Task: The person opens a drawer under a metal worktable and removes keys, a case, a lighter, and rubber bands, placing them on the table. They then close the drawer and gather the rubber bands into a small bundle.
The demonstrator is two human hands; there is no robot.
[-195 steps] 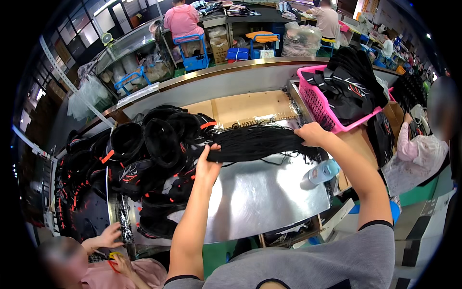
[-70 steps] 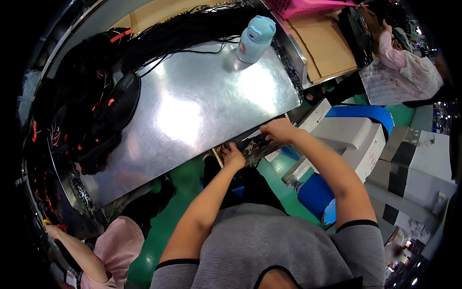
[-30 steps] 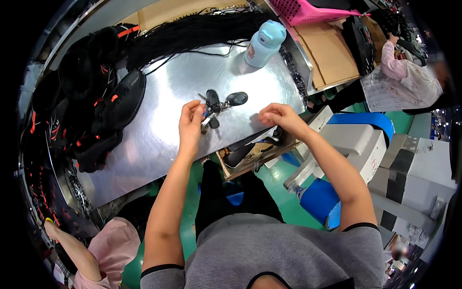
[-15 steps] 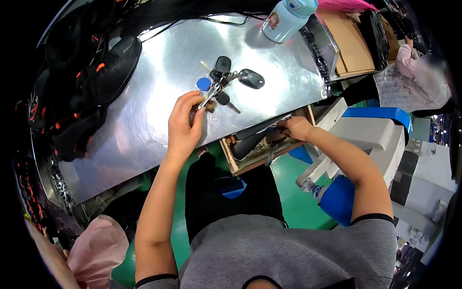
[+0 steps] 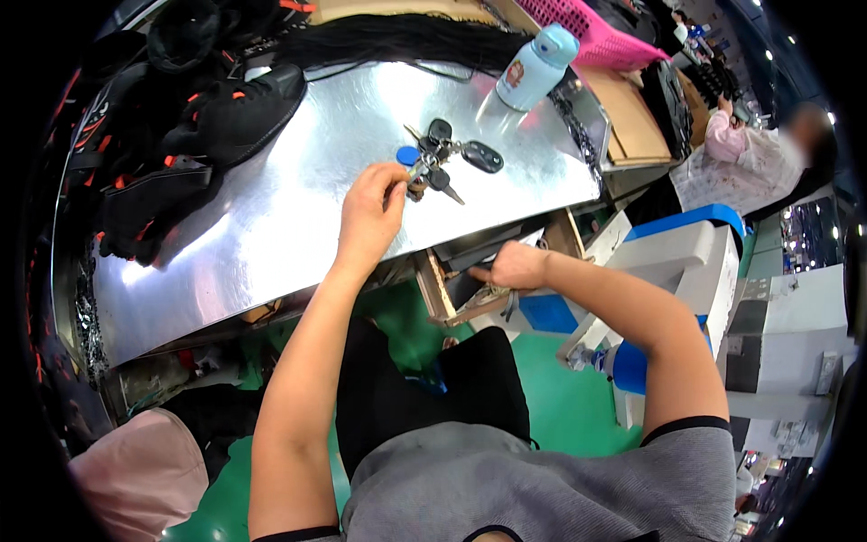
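On the metal tabletop (image 5: 316, 194), my left hand (image 5: 372, 210) is closed in a pinch on a bunch of keys (image 5: 436, 155). The bunch has black-headed keys, a round blue tag (image 5: 408, 155) and a black key fob (image 5: 483, 156), all lying on the metal. My right hand (image 5: 517, 265) reaches into a pulled-out wooden drawer (image 5: 432, 291) under the table's front edge. One of its fingers stretches left over a black item (image 5: 462, 287); the other fingertips are partly hidden, and nothing shows held in them. More dark items fill the drawer.
Black shoes with orange details (image 5: 239, 117) pile up on the left. A light blue bottle (image 5: 533, 77) stands at the back right, near black cords (image 5: 388, 41) and a pink basket (image 5: 596, 36). White-and-blue equipment (image 5: 673, 253) is beside my right arm. Other people are at both sides.
My right hand has moved left within the drawer, toward the black item, and a finger has stretched out. My left hand stays on the keys. The whole view has shifted slightly.
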